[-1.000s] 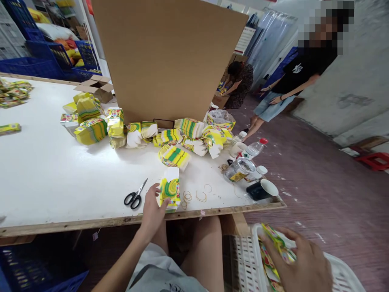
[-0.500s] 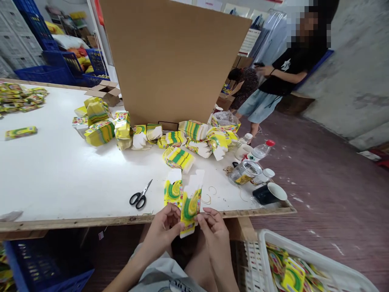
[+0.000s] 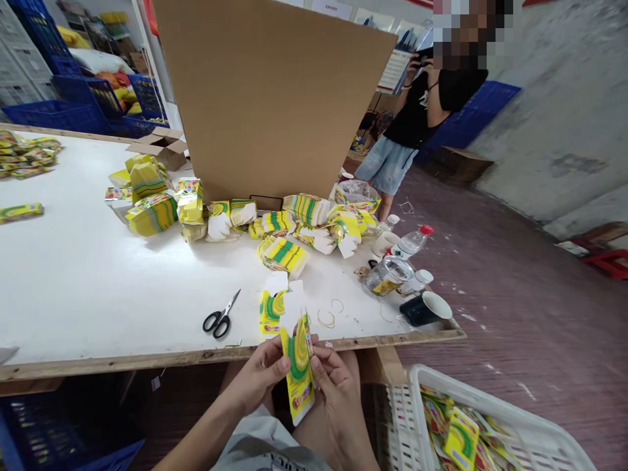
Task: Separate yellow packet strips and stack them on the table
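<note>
Both hands hold a yellow-green printed carton (image 3: 299,379) just in front of the table edge, tilted, with its white flaps pointing away from me. My left hand (image 3: 260,376) pinches its left side between thumb and fingers. On the right side my right hand (image 3: 336,383) grips it the same way. Another flat carton (image 3: 271,311) lies on the table right behind the held one. Black-handled scissors (image 3: 220,318) rest to the left of it. Thin rubber bands (image 3: 326,318) are scattered to the right.
Bundled cartons (image 3: 284,255) line the table in front of a tall cardboard sheet (image 3: 275,98). A dark mug (image 3: 422,309), a clear jar (image 3: 390,278) and bottles crowd the right corner. A white basket (image 3: 417,418) holds yellow packets. A person (image 3: 417,111) stands beyond.
The carton has been tipped and lowered toward me, and its sides now stand apart more. The view has shifted slightly right. The standing person has raised both hands.
</note>
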